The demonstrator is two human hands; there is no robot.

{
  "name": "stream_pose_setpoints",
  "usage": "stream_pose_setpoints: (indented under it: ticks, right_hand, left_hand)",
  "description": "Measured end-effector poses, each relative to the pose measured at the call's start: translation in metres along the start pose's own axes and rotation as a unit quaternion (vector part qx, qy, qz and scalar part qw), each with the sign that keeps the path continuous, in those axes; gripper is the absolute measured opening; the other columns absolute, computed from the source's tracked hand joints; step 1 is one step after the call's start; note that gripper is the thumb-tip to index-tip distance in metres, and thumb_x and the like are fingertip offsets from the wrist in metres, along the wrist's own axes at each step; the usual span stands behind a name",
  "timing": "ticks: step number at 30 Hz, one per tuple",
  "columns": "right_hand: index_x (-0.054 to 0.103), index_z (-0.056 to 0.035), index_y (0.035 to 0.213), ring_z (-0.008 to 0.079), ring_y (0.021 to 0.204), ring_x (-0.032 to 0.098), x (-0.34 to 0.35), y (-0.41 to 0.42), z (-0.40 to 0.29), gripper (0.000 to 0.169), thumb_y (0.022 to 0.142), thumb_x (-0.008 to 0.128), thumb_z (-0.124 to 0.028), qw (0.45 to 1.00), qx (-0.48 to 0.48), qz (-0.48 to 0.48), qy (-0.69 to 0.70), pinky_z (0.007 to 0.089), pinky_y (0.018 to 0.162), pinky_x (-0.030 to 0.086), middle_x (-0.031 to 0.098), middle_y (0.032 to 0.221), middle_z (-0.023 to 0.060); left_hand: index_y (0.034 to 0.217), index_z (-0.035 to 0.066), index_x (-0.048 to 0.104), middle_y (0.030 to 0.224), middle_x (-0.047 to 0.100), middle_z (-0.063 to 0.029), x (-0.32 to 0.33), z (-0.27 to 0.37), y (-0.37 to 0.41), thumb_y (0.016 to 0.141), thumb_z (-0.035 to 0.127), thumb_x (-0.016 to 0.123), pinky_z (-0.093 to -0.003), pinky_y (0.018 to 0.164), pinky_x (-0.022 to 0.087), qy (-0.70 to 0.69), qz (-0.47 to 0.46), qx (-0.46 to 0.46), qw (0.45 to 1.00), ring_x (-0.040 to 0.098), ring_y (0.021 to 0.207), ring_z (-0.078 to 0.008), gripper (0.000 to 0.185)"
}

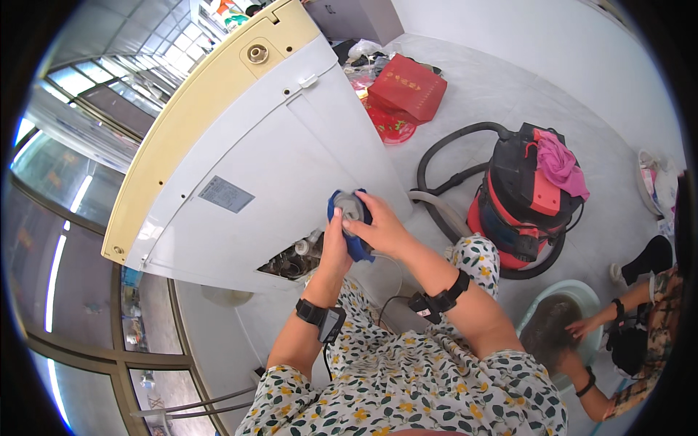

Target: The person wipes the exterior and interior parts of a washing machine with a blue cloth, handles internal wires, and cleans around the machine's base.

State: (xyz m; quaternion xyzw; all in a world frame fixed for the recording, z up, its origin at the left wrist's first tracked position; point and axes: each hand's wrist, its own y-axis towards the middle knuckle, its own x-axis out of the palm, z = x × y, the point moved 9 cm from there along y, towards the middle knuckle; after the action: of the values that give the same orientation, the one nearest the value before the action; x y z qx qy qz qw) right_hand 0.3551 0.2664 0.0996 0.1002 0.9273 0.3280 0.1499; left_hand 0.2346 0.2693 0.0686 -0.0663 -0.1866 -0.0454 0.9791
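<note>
Both hands hold a blue cloth (pixel 359 249) bunched around a grey rounded part (pixel 349 207), in front of a white washing machine (pixel 256 158) with a yellowed top rim. My left hand (pixel 334 245) grips its near left side, thumb up on the grey part. From the right, my right hand (pixel 379 223) closes on it, thumb across the middle. Motion blur hides what exactly the grey part is. Just below and left, a dark opening (pixel 292 262) in the machine's panel shows a white plastic fitting (pixel 302 248) and grimy parts. Below the hands stands a pale bucket (pixel 390 272), partly hidden.
On the right stands a red-and-black vacuum cleaner (pixel 531 180) with a pink cloth (pixel 561 163) and a looping black hose (pixel 436 147). Another person's hands (pixel 581 329) are at a pale basin (pixel 591 294) of dark water. A red bag (pixel 409 87) lies farther back.
</note>
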Motion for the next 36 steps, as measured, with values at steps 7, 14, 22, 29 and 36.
stream_pose_setpoints:
  ticks: [7, 14, 22, 29, 36]
  right_hand:
    - [0.054, -0.0033, 0.113, 0.0192, 0.085, 0.064, 0.014, 0.022, 0.038, 0.036, 0.088, 0.06, -0.028, 0.67, 0.355, -0.119, 0.641, 0.0327, 0.075, 0.054, 0.063, 0.1, 0.01]
    - [0.056, -0.0052, 0.108, 0.019, 0.082, 0.063, -0.016, 0.023, 0.122, 0.029, 0.088, 0.06, -0.026, 0.613, 0.458, 0.134, 0.63, 0.0334, 0.074, 0.052, 0.063, 0.094, 0.0079]
    - [0.049, 0.0028, 0.116, 0.0136, 0.089, 0.058, -0.059, 0.065, 0.141, 0.049, 0.08, 0.072, -0.021, 0.811, 0.336, 0.225, 0.423, 0.0273, 0.078, 0.047, 0.06, 0.101, 0.0087]
    - [0.048, 0.0021, 0.118, 0.0194, 0.096, 0.059, -0.057, 0.108, 0.075, 0.057, 0.073, 0.077, -0.018, 0.927, 0.15, 0.211, 0.27, 0.0316, 0.086, 0.047, 0.062, 0.107, 0.0154]
    - [0.054, 0.0001, 0.117, 0.028, 0.102, 0.057, -0.077, 0.177, -0.009, 0.049, 0.071, 0.071, -0.008, 0.955, -0.068, 0.252, 0.142, 0.0351, 0.089, 0.044, 0.059, 0.11, 0.0168]
  left_hand:
    - [0.131, 0.003, 0.046, 0.142, 0.032, -0.0249, 0.112, 0.156, -0.032, 0.076, 0.03, 0.073, -0.0452, 0.106, 0.028, 0.633, -0.112, 0.385, 0.663, 0.032, 0.131, -0.0418, 0.067]
    - [0.126, 0.008, 0.053, 0.134, 0.048, -0.0156, 0.142, 0.342, -0.06, 0.079, 0.026, 0.07, -0.053, 0.105, 0.027, 0.721, 0.129, 0.627, 0.266, 0.036, 0.132, -0.036, 0.054]
    - [0.124, 0.015, 0.056, 0.124, 0.057, -0.0107, 0.062, 0.424, -0.008, 0.096, 0.048, 0.038, -0.0524, 0.101, 0.032, 0.819, 0.252, 0.46, 0.23, 0.046, 0.124, -0.0298, 0.047]
    - [0.116, 0.012, 0.064, 0.107, 0.066, -0.0098, 0.068, 0.406, -0.002, 0.096, 0.045, 0.038, -0.0343, 0.083, 0.048, 0.75, 0.258, 0.509, 0.335, 0.062, 0.096, -0.0276, 0.046]
    - [0.112, 0.008, 0.065, 0.103, 0.067, -0.0096, 0.055, 0.408, -0.001, 0.097, 0.038, 0.04, -0.032, 0.079, 0.048, 0.739, 0.285, 0.488, 0.367, 0.064, 0.091, -0.0244, 0.042]
